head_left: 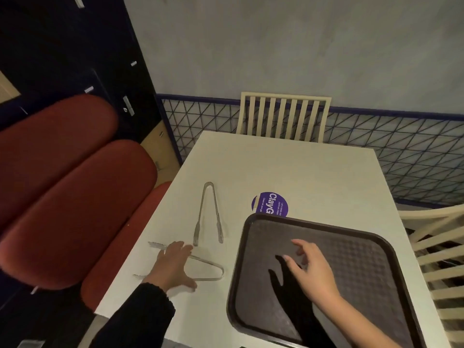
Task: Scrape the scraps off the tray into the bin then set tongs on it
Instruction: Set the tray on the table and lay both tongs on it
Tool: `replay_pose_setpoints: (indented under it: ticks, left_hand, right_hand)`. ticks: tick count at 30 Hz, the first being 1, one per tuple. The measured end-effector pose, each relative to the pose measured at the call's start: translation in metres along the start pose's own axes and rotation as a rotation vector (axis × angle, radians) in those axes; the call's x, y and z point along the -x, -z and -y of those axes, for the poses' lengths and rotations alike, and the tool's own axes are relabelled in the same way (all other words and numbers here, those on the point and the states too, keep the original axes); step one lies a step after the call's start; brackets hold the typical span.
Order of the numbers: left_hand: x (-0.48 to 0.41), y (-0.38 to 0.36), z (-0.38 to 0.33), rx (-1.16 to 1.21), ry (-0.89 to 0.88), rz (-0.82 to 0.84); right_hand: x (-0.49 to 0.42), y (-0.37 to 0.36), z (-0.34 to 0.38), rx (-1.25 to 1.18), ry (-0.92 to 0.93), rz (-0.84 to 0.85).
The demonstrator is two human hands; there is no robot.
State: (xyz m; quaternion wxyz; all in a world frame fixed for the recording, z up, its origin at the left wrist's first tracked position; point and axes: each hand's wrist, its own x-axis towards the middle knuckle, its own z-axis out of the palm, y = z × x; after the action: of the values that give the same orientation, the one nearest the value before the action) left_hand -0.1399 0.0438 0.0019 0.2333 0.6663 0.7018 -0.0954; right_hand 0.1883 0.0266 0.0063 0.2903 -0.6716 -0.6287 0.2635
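Head view: tray [351,259] flat on the white surface [288,167], looks scrap-free. Left hand [173,267] lies over the near tongs [211,271], fingers spread, not clamped. Second tongs [208,212] just beyond. Right hand [311,272] hovers over the tray, fingers loosely apart, empty. Risk: flat-palm grab slides the tongs toward the surface edge.
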Motion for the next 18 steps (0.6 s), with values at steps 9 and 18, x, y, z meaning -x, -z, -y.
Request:
replay_pose_setpoints:
  ticks: [9,18]
  left_hand:
    - [-0.042,0.008,0.066,-0.227,-0.228,0.164]
    - [-0.055,0.024,0.098,-0.359,-0.402,0.097]
  right_hand:
    - [-0.049,-0.097,0.092,-0.002,-0.048,0.176]
    - [-0.11,-0.185,0.154,0.292,-0.244,0.276]
